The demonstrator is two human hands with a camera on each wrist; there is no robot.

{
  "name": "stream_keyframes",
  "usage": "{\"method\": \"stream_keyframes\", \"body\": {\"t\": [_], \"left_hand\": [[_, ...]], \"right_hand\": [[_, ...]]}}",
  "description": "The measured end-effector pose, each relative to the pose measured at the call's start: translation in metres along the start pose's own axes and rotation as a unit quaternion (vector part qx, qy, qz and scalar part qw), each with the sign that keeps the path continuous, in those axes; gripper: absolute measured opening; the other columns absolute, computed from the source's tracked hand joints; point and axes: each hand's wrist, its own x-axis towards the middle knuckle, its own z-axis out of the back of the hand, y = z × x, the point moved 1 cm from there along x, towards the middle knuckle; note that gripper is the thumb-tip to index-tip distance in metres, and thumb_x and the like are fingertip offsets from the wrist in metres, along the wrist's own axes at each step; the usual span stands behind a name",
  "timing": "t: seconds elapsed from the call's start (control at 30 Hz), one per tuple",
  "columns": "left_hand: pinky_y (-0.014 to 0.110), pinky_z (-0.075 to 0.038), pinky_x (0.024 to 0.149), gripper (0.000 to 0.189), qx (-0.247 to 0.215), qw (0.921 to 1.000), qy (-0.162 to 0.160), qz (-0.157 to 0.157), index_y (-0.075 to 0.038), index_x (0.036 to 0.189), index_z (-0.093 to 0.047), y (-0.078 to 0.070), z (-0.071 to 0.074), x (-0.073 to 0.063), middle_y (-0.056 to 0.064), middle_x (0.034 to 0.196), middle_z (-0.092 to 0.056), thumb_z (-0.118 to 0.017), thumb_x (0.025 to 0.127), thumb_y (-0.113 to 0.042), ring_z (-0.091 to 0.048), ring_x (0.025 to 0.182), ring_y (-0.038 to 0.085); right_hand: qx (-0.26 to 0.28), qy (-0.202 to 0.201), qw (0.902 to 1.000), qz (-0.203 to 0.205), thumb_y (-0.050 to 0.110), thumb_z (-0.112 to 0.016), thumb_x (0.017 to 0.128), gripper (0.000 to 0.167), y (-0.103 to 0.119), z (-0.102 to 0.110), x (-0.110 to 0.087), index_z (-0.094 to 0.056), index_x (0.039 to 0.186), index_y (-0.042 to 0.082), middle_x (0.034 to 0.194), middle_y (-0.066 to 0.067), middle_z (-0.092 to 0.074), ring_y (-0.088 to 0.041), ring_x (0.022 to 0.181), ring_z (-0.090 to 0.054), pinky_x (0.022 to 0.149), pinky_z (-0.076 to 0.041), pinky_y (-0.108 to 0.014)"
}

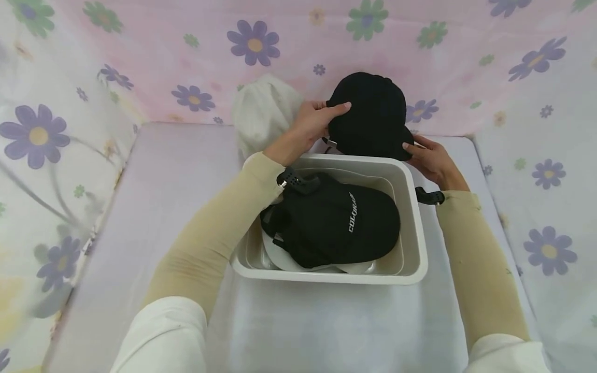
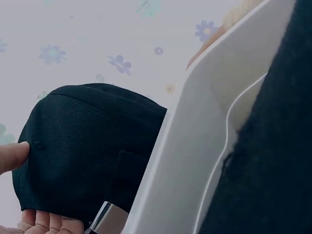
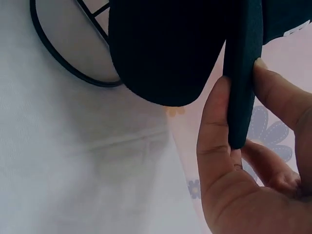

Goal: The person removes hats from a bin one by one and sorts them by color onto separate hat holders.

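Behind the bin, both hands hold a black cap. My left hand grips its edge, thumb outside and fingers tucked under, close to a strap with a metal buckle. With thumb and fingers, my right hand pinches the cap's brim. In the white bin lies another black cap with white lettering, over pale headwear. A pale cloth hat stands behind the left wrist.
Low beside the caps in the right wrist view is a thin black curved frame. A white-covered table bears the bin. Flowered cloth walls rise close behind and at both sides.
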Motion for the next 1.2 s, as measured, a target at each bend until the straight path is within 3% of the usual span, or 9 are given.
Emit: {"method": "stream_keyframes", "body": {"t": [0.23,0.33,0.47,0.53,0.73,0.8,1.03,1.2], "left_hand": [[0.022,-0.047,0.064,0.025,-0.006,0.9995,0.014,0.028,-0.005,0.087,-0.065,0.000,-0.005,-0.001,0.002,0.076,-0.060,-0.075,0.095,-0.027,-0.055,0.063,0.013],[0.021,-0.046,0.065,0.026,-0.001,0.9993,0.028,0.026,-0.006,0.085,-0.065,0.002,-0.008,-0.002,0.000,0.074,-0.059,-0.076,0.094,-0.028,-0.053,0.062,0.012],[0.021,-0.046,0.067,0.025,0.010,0.9993,0.032,0.016,-0.006,0.085,-0.064,0.003,-0.011,-0.004,0.000,0.076,-0.060,-0.079,0.091,-0.026,-0.050,0.060,0.012],[0.022,-0.046,0.067,0.026,0.013,0.9992,0.035,0.014,-0.005,0.088,-0.064,0.003,-0.013,-0.005,0.001,0.077,-0.061,-0.080,0.090,-0.025,-0.048,0.058,0.013],[0.023,-0.052,0.069,0.024,0.029,0.9990,0.025,0.025,-0.005,0.096,-0.065,0.003,-0.016,-0.005,0.002,0.091,-0.064,-0.081,0.089,-0.022,-0.061,0.068,0.015],[0.024,-0.054,0.072,0.024,0.035,0.9989,0.016,0.028,-0.006,0.096,-0.064,0.001,-0.016,-0.005,0.003,0.095,-0.064,-0.080,0.089,-0.022,-0.064,0.072,0.015],[0.023,-0.046,0.066,0.032,0.079,0.9961,0.000,0.039,-0.008,0.102,-0.061,-0.005,-0.015,-0.008,0.001,0.100,-0.057,-0.081,0.088,-0.030,-0.050,0.064,0.014],[0.022,-0.053,0.075,0.034,0.071,0.9966,0.001,0.042,-0.006,0.109,-0.061,-0.005,-0.014,-0.009,0.003,0.111,-0.060,-0.080,0.089,-0.026,-0.063,0.078,0.015]], "right_hand": [[-0.030,-0.001,0.9994,0.017,0.024,-0.070,0.097,0.084,0.002,0.004,-0.011,-0.019,0.162,0.004,0.163,-0.016,-0.030,-0.009,0.118,-0.056,0.105,-0.047,-0.022],[-0.042,0.003,0.9987,0.027,0.024,-0.073,0.095,0.086,0.001,0.006,-0.015,-0.022,0.161,0.001,0.150,-0.015,-0.042,-0.005,0.109,-0.060,0.098,-0.051,-0.019],[-0.081,0.005,0.9962,0.033,0.026,-0.074,0.094,0.088,0.000,0.005,-0.019,-0.023,0.160,-0.001,0.134,-0.005,-0.050,-0.004,0.104,-0.061,0.082,-0.054,-0.014],[-0.110,-0.003,0.9935,0.028,0.028,-0.074,0.094,0.088,0.000,0.005,-0.021,-0.023,0.160,0.000,0.138,-0.007,-0.048,-0.006,0.109,-0.058,0.081,-0.054,-0.013],[-0.170,-0.014,0.9852,0.022,0.033,-0.070,0.096,0.085,0.000,0.003,-0.024,-0.023,0.161,0.005,0.152,-0.014,-0.040,-0.017,0.126,-0.050,0.093,-0.052,-0.018],[-0.183,-0.013,0.9826,0.028,0.035,-0.069,0.096,0.084,0.001,0.002,-0.024,-0.024,0.161,0.004,0.148,-0.012,-0.043,-0.016,0.125,-0.051,0.094,-0.052,-0.018],[-0.173,-0.024,0.9835,0.046,0.030,-0.071,0.096,0.078,0.003,-0.003,-0.023,-0.034,0.157,-0.001,0.120,0.003,-0.055,-0.007,0.105,-0.056,0.078,-0.053,-0.013],[-0.193,-0.025,0.9795,0.053,0.033,-0.070,0.097,0.077,0.002,-0.005,-0.023,-0.035,0.156,-0.002,0.121,0.001,-0.054,-0.006,0.104,-0.056,0.078,-0.053,-0.013]]}}
